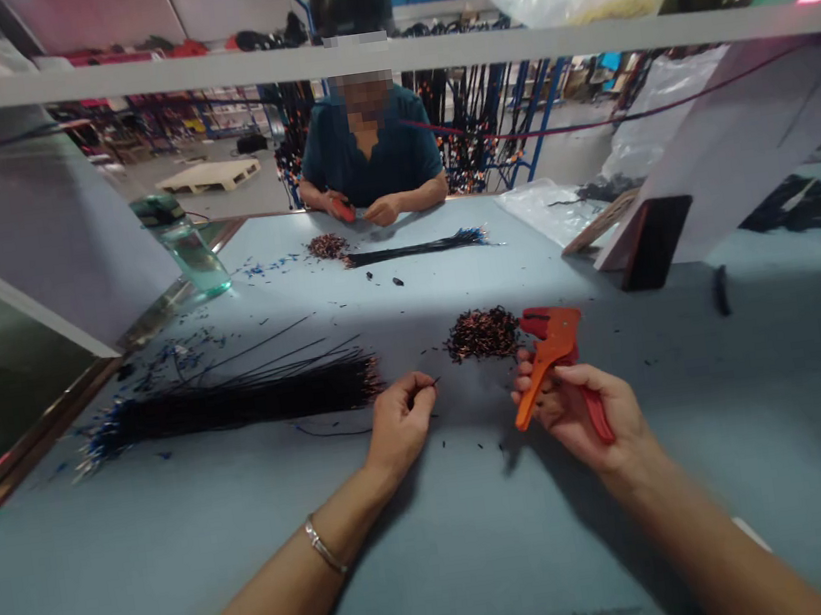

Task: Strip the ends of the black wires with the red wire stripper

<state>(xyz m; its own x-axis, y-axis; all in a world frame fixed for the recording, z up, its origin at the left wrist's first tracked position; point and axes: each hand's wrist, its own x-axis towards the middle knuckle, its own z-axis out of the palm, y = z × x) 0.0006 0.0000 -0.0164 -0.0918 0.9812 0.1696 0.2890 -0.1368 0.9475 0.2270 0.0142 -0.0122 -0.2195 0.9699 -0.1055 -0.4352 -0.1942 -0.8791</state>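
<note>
My left hand (400,422) is closed in a pinch on a thin black wire (434,382), whose tip pokes out past the fingertips. Just left of it lies a thick bundle of black wires (256,398) with bare copper ends on the right and blue ends on the left. My right hand (587,415) holds an orange and red wire stripper (550,350), its jaws pointing left and its handles apart. Beyond the two hands, by the tool's head, is a pile of small black and copper offcuts (482,333).
Across the blue table (443,555) a person (370,141) works beside a smaller wire bundle (418,247) and offcut pile (327,246). A bottle (191,251) stands back left, a dark phone-like slab (657,243) back right. A white shelf bar (213,72) crosses above.
</note>
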